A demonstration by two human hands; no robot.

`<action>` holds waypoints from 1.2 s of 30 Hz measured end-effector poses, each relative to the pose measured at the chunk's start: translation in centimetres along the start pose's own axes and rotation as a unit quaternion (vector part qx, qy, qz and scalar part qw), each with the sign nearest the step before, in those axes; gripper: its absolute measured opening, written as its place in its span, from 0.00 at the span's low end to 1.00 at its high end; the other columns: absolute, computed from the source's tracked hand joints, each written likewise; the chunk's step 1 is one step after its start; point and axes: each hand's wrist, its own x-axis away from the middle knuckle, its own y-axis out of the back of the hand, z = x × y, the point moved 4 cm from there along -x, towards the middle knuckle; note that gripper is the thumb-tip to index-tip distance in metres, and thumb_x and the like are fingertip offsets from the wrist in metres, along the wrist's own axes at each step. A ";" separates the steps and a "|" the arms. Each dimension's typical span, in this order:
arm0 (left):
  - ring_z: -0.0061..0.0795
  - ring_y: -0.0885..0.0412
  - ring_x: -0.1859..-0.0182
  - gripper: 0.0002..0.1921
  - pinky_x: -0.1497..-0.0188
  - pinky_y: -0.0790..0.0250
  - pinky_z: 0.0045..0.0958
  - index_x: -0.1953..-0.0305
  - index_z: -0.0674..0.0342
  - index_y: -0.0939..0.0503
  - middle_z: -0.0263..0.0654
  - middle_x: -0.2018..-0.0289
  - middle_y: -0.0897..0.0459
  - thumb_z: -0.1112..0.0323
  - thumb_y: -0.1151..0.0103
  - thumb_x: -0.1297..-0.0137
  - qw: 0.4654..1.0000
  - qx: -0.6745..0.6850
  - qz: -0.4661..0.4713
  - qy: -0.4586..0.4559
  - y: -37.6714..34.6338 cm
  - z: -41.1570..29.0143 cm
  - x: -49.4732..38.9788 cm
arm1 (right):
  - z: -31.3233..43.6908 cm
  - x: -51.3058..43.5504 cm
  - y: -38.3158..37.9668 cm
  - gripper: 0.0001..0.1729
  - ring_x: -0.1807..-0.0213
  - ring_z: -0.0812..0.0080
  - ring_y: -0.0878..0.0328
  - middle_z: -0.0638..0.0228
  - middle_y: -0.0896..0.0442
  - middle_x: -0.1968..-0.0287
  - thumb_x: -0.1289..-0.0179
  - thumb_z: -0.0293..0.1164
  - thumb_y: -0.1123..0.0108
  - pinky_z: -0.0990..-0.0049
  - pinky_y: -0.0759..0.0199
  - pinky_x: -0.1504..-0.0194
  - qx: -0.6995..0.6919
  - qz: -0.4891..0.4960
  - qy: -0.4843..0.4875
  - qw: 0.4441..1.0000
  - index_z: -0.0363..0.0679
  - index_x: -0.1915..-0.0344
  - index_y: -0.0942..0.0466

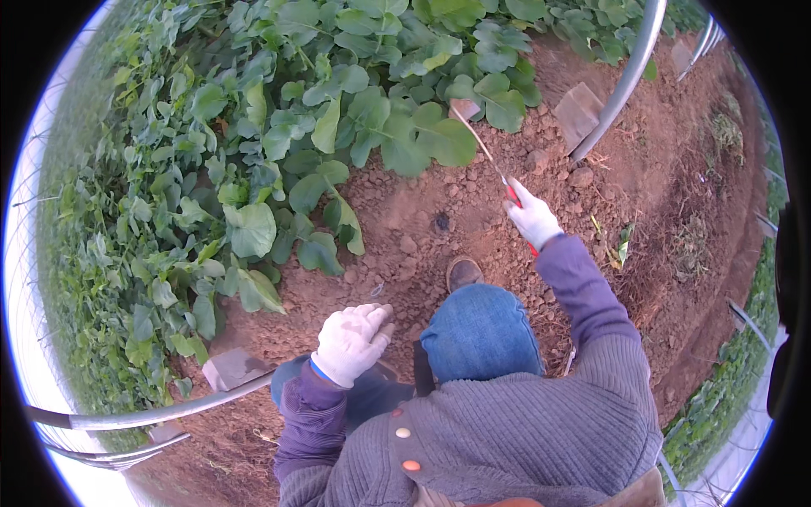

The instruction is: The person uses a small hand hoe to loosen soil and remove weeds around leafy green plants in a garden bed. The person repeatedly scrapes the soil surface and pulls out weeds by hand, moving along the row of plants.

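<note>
My right hand [534,218], in a white work glove, grips the red handle of a small hand hoe [478,141]. The tool's thin metal shank reaches forward and left, ending in a flat blade [466,109] beside broad-leaved green plants [405,127]. Some leaves lie close around the blade. My left hand [351,342], also gloved in white, is raised near my left leg. It holds nothing; the fingers are slightly bent and the thumb stands off from them. Loose, cloddy brown soil [405,209] lies between both hands and the plants.
A curved metal pipe [624,82] rises from the soil by a block [578,114] on the right. Another pipe [171,412] and block [234,369] stand at left. Dry plant litter [690,247] covers ground at right. My boot [464,274] rests on soil.
</note>
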 end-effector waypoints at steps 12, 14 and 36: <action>0.41 0.20 0.61 0.15 0.59 0.28 0.36 0.55 0.60 0.22 0.40 0.62 0.18 0.65 0.42 0.44 1.000 0.017 0.005 0.018 0.1 0.4 -0.5 | 6.7 -8.9 -4.1 0.32 0.47 0.46 0.25 0.46 0.23 0.49 0.37 0.44 0.50 0.63 0.32 0.46 -0.015 0.071 0.036 0.997 0.45 0.35 0.39; 0.41 0.20 0.59 0.16 0.57 0.28 0.36 0.53 0.60 0.22 0.41 0.60 0.18 0.66 0.42 0.44 0.999 0.015 0.013 0.031 0.5 0.5 -0.3 | 5.6 -9.0 -3.7 0.32 0.57 0.59 0.21 0.51 0.20 0.55 0.37 0.41 0.48 0.69 0.29 0.52 -0.122 0.042 0.019 0.991 0.42 0.35 0.38; 0.38 0.21 0.60 0.17 0.59 0.29 0.34 0.54 0.59 0.22 0.38 0.59 0.19 0.64 0.39 0.46 1.000 -0.007 -0.007 0.001 0.8 -0.4 -0.3 | 2.7 -5.4 -1.7 0.28 0.67 0.72 0.26 0.61 0.21 0.64 0.35 0.35 0.47 0.74 0.30 0.62 -0.194 -0.025 0.005 0.981 0.43 0.36 0.37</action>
